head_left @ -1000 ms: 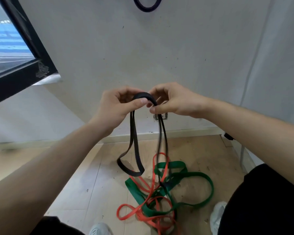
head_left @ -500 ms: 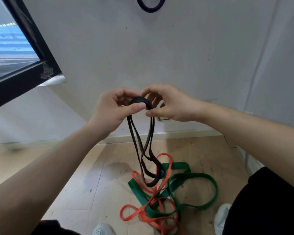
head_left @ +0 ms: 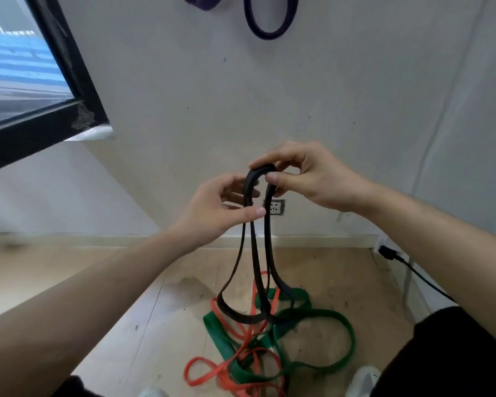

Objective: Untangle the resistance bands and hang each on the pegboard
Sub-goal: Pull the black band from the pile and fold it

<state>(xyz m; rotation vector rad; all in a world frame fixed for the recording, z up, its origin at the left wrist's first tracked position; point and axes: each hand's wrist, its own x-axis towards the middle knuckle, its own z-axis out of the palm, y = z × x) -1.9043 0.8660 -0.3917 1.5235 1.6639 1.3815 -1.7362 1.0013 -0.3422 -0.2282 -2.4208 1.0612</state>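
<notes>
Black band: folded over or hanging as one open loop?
Folded. The black band bends over at the right hand, the left hand pinches its strands, two loops hang below.

floor (head_left: 341, 276): pale wood planks, scuffed | green band (head_left: 218, 336): lying in loose loops | red band (head_left: 186, 371): tangled through green band, spilling out left of it | white shoe (head_left: 361, 379): just right of green band

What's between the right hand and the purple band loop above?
Only bare white wall below the purple band loop, head view; right hand pinches the black rubber band.
</notes>
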